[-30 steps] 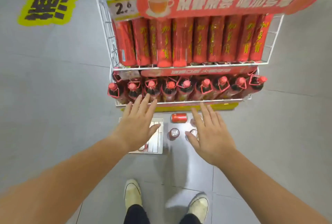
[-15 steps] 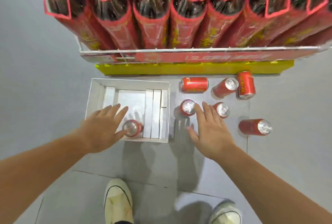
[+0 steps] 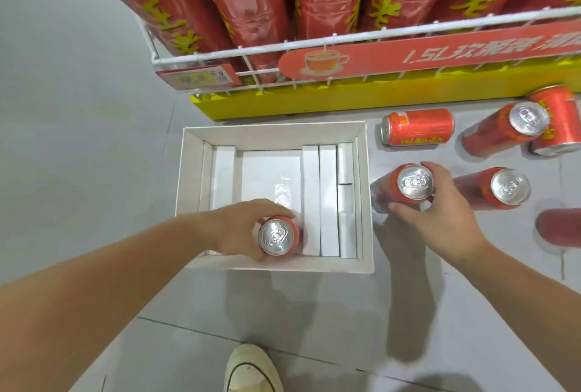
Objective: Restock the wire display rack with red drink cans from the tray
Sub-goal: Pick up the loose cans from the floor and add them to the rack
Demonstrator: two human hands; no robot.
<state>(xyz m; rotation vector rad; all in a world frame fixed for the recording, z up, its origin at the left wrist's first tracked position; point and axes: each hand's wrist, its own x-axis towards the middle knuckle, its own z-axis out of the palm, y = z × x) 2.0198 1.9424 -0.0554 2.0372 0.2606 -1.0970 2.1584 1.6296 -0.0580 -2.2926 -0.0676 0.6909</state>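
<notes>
A white cardboard tray (image 3: 270,134) lies on the floor below the wire display rack (image 3: 361,36), which holds large red bottles. My left hand (image 3: 232,228) is inside the tray, wrapped around an upright red can (image 3: 278,236) at its near edge. My right hand (image 3: 440,206) grips another upright red can (image 3: 413,182) on the floor just right of the tray. Several more red cans sit on the floor further right: one lying on its side (image 3: 416,126), one upright (image 3: 503,187), two tilted by the rack base (image 3: 515,124).
The rack's yellow base (image 3: 345,102) runs along the floor behind the tray. White cardboard dividers (image 3: 328,200) lie inside the tray. One more red can (image 3: 558,226) lies at the right edge. My shoe (image 3: 251,369) is at the bottom on grey floor tiles.
The view has dropped much closer to the floor. My left hand has closed around the can in the tray, and my right hand has closed around the can beside the tray.
</notes>
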